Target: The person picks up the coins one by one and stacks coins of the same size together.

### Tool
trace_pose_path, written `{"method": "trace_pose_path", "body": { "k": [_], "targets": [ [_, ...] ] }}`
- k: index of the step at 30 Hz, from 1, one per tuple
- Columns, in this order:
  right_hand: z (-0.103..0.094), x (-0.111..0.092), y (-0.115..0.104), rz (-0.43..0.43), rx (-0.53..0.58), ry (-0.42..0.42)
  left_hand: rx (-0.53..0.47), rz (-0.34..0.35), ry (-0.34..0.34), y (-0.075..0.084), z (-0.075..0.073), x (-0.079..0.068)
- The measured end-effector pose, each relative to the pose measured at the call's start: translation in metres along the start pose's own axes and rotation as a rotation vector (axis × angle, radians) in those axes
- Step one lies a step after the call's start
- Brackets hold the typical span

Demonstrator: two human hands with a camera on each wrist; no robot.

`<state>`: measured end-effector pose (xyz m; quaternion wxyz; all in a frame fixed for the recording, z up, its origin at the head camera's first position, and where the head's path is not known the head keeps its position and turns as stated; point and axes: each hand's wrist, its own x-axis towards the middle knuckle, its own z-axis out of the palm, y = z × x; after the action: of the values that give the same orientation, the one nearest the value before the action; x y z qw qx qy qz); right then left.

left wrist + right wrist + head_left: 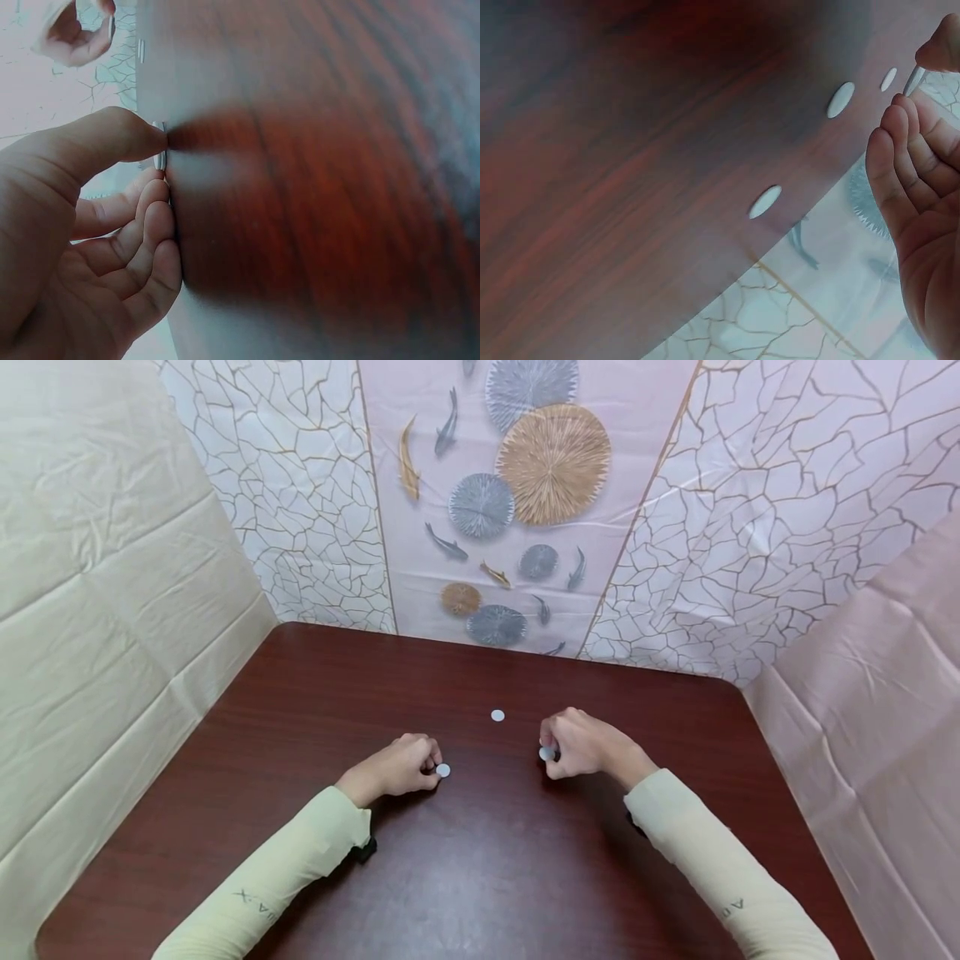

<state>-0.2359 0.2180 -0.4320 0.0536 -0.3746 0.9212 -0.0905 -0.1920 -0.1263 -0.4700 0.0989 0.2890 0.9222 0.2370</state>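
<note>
On the table [465,893], the loose disc [497,715] is flanked by both hands, thumbs and fingers drawn together: nearer and left of it, the left disc [443,771] is pinched by the left hand [400,766]; nearer and right, the right disc [547,753] by the right hand [587,745].

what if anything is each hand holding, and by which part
The left hand pinches one white disc by its edge; the right hand pinches a second disc likewise.

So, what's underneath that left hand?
The reddish-brown tabletop lies under the left hand, which pinches a white disc. In the head view, the patch directly beneath the hand is covered and can't be seen.
</note>
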Motion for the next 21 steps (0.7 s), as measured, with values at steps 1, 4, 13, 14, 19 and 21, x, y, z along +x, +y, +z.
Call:
{"method": "trace_pose_path", "body": {
  "k": [1,4,13,14,19,21],
  "targets": [
    [0.0,-0.005,0.001,-0.001,0.0,0.005,-0.002,-0.001,-0.003,0.001,0.0,0.0],
    [0.001,-0.019,0.005,0.0,-0.001,0.017,-0.003,-0.004,-0.011,0.003,-0.001,0.0],
    [0.007,-0.054,0.014,0.014,0.021,0.02,-0.032,-0.05,-0.029,0.001,-0.002,0.001],
    [0.008,-0.057,0.014,0.015,0.023,0.022,-0.034,-0.053,-0.032,0.001,-0.002,0.001],
    [0.014,-0.071,0.018,0.036,0.036,0.03,-0.036,-0.052,-0.033,0.002,-0.002,0.001],
    [0.017,-0.076,0.019,0.038,0.043,0.027,-0.032,-0.049,-0.031,0.001,-0.001,0.001]
  ]
}}
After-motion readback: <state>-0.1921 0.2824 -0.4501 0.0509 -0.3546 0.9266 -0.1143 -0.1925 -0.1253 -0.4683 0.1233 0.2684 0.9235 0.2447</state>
